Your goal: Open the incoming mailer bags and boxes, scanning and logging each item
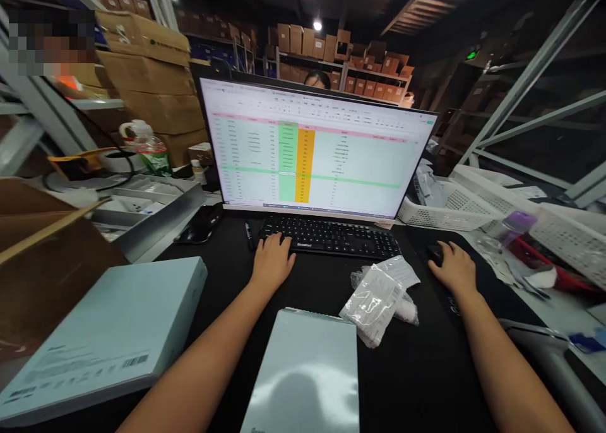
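Observation:
My left hand (272,260) rests on the left end of a black keyboard (336,237), its fingers spread over the keys. On the right, my right hand (455,269) is curled over a black computer mouse (434,253) on a dark mouse pad (497,288). A monitor (350,161) behind the keyboard shows a spreadsheet with a green and an orange column. Between my forearms lies a pale blue box (307,363). Clear plastic packets with white labels (376,300) lie beyond its right corner. Another pale blue box (108,332) sits left of my left forearm.
White plastic baskets (449,202) stand right of the monitor. To the left are an open cardboard box (42,262), a grey divided tray (156,212), a phone (199,225) and a bottle (151,149). Stacked cartons (151,86) rise behind. Two people are partly visible beyond the desk.

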A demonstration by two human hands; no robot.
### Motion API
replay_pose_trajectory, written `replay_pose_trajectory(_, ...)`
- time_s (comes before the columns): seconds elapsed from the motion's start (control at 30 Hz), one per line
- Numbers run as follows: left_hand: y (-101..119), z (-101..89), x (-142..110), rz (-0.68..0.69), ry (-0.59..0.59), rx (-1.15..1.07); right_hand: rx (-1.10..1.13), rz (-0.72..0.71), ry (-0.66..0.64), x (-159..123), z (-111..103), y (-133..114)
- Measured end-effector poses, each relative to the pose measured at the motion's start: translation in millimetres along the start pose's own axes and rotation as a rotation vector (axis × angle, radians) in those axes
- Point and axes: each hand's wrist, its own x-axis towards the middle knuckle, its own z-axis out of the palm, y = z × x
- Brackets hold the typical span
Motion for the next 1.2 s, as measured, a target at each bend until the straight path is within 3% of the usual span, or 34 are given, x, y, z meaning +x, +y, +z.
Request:
replay_pose_trajectory(0.1,-2,4.6,3,0.025,0.020,0.003,0.133,-0.204,-0.062,1,-5,-45)
replay_pose_trajectory(0.2,-6,13.3,6,0.042,0.048,0.036,0.225,-0.365,-0.141,4,9,-90)
replay_pose_trajectory(0.3,-8,17.0,7,0.054,0.048,0.047,0.304,-0.437,-0.155,4,21,-112)
replay_pose_trajectory(0.93,-4,12.9,8,0.039,0.034,0.081,0.338,-0.394,-0.110,-3,21,-105)
replay_pose_trajectory(1.2,-4,15.9,8,0.050,0.056,0.066,0.216,-0.308,-0.122,6,36,-116)
